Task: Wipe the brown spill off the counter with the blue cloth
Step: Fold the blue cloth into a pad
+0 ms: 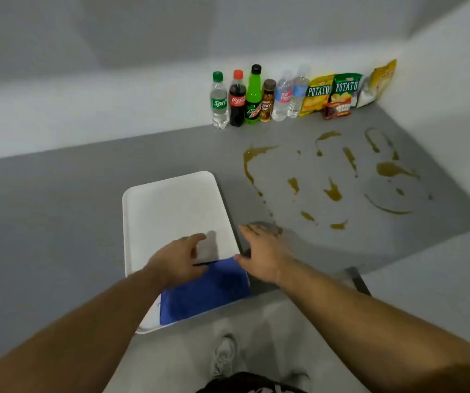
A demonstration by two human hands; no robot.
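A folded blue cloth [208,290] lies in the near right corner of a white tray [165,205] on the grey counter [57,211]. My left hand [175,260] hovers over the tray at the cloth's far left edge, fingers apart, holding nothing. My right hand [262,253] is spread flat just right of the tray, its thumb near the cloth's far right corner. Brown spill [333,191] is scattered in streaks and blobs over the counter's right part, beyond my right hand.
Several drink bottles [252,96] and snack bags [341,90] line the back wall toward the right corner. The tray overhangs the counter's near edge. Below are the floor and my shoe [223,355].
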